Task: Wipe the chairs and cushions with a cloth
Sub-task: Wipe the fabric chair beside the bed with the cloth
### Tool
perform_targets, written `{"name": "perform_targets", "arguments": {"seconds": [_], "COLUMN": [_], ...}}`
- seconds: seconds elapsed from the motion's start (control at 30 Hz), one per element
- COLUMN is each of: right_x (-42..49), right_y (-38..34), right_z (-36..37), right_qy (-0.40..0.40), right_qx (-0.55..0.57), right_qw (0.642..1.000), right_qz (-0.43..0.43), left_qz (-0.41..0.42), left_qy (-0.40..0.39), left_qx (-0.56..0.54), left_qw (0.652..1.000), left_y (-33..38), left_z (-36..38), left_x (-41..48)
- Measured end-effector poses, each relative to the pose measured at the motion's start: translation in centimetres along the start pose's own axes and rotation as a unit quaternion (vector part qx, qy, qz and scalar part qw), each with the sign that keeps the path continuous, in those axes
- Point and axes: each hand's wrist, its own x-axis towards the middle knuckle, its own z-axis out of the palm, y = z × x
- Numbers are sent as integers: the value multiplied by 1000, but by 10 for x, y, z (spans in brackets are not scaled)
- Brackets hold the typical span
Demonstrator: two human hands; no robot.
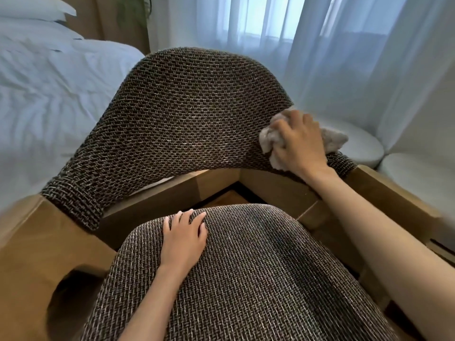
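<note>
**Right now: cloth on the right end of the chair back**

Well, here's the big picture first. An armchair with a pale wooden frame fills the view, seen from above and in front. Its curved backrest is covered in a dark brown-and-cream weave, and the seat cushion below wears the same fabric. A gap between them shows the wooden rails. To the left lies a bed under rumpled white sheets, with pillows at the top corner. Sheer white curtains hang behind the chair, daylight coming through them. Low on the right, beside the chair's arm, sit two rounded white padded seats — what they belong to I can't tell.

Down to the hands. The left hand lies flat on the seat cushion near its rear edge, left of centre — fingers straight and slightly spread, holding nothing. The right hand is up at the right end of the backrest, fingers curled tight round the crumpled beige cloth and pressing it onto the weave. The cloth bulges out on both sides of the hand, just above where the backrest meets the wooden arm.
</note>
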Motion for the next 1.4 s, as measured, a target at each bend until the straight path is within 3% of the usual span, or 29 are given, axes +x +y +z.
{"name": "perform_targets", "arguments": {"seconds": [0.23,0.3,0.37,0.47,0.53,0.6,0.73,0.8,0.9,1.0,1.1,1.4], "right_x": [-88,-84,-69,-52,-58,-76,-109,-124,-147,-172,-188,-266], "right_y": [-19,-18,-13,7,15,16,1,-5,-19,-36,-66,-161], "right_z": [20,7,-13,-40,-46,-40,-27,-22,-19,-18,-34,-128], "right_qy": [-257,-228,-128,-20,-33,-64,-141,-170,-235,-268,-235,-215], "right_qx": [-33,-28,-30,-48,-63,-76,45,110,211,178,173,298], "right_qw": [963,969,988,999,997,995,989,978,930,909,921,921], "right_qz": [-70,-86,-79,-11,13,-16,9,52,186,264,258,132], "left_qz": [11,11,8,12,9,10,27,41,58,73,82,105], "left_qy": [1,2,2,-25,-45,-55,-83,-94,-92,-95,-96,-64], "left_qx": [2,6,15,42,58,69,72,70,62,54,48,38], "left_qw": [1000,1000,1000,999,997,996,994,992,992,991,991,992], "left_y": [0,0,3,5,7,8,9,8,6,1,-5,-9], "left_z": [-2,-3,-2,1,2,3,-4,-8,-14,-19,-24,-38], "left_x": [-3,-3,-5,-7,-10,-15,-30,-40,-57,-75,-96,-154]}}
